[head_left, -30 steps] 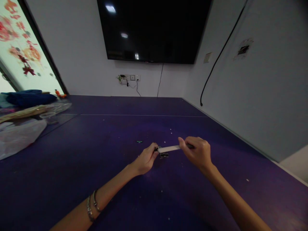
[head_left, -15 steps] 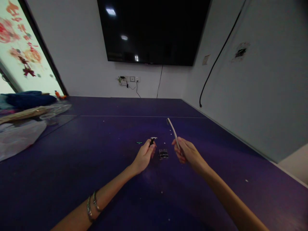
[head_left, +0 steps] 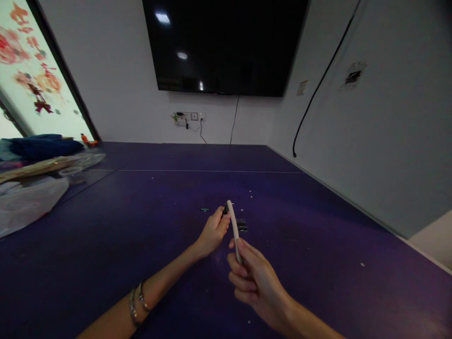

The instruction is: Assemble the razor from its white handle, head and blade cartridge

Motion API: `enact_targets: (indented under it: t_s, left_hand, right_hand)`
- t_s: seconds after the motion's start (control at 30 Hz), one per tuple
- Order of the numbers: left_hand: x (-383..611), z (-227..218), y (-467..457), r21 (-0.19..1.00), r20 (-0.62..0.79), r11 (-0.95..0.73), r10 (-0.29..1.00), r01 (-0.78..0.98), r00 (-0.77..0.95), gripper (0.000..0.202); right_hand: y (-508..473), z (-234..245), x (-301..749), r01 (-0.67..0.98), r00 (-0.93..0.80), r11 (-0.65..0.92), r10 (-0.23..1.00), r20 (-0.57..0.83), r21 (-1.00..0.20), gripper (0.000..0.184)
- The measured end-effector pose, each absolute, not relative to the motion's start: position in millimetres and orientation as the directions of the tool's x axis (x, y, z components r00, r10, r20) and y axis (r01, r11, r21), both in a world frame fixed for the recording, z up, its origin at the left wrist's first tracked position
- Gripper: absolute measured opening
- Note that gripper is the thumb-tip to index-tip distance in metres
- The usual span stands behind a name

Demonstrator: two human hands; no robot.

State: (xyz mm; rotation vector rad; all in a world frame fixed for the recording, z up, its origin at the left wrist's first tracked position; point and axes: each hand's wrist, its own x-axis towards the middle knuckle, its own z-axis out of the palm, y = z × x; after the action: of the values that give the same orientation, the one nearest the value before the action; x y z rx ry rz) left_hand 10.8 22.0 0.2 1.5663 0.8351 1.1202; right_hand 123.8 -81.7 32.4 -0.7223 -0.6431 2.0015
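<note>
Plastic bag (head_left: 33, 202), contents unclear, white brush (head_left: 233, 223) in right grip (head_left: 256, 278)

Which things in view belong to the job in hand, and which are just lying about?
In the job, judging by the hands:
- white stick-like tool, in the right hand
- small dark piece, in the left hand
- probably the dark part and dark-green strip nearby

Apparently just lying about:
- blue cloth
- whitish plastic bag
- orange object

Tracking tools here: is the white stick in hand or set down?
In hand: the right hand grips the white stick at its near end; its far end shows beside the left hand.
</note>
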Motion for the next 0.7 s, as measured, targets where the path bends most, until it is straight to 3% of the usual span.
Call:
enact_targets:
  t_s: [0.1, 0.3, 0.5, 0.7]
  left_hand:
    - [10.3, -0.2, 23.9, 0.961, 0.276, -0.267, 0.914, -0.072, 0.298, 0.022]
    - [10.6, 1.3, 19.5, 0.954, 0.282, -0.299, 0.906, 0.007, 0.316, 0.019]
    - [11.9, 8.1, 14.2, 0.945, 0.288, -0.322, 0.902, 0.056, 0.323, 0.019]
    - [11.5, 6.2, 15.1, 0.944, 0.286, -0.323, 0.904, 0.067, 0.318, 0.018]
  right_hand:
    - [-93.3, 24.8, 117.0, -0.574, -0.461, -0.532, 0.838, -0.292, -0.623, 0.034]
    - [-87.0, 40.6, 120.2, -0.671, -0.366, -0.380, 0.917, -0.162, -0.636, 0.029]
    - [-91.6, 32.6, 114.7, -0.641, -0.428, -0.487, 0.869, -0.249, -0.594, 0.032]
    - [-90.9, 35.2, 115.4, -0.683, -0.378, -0.427, 0.901, -0.212, -0.592, 0.030]
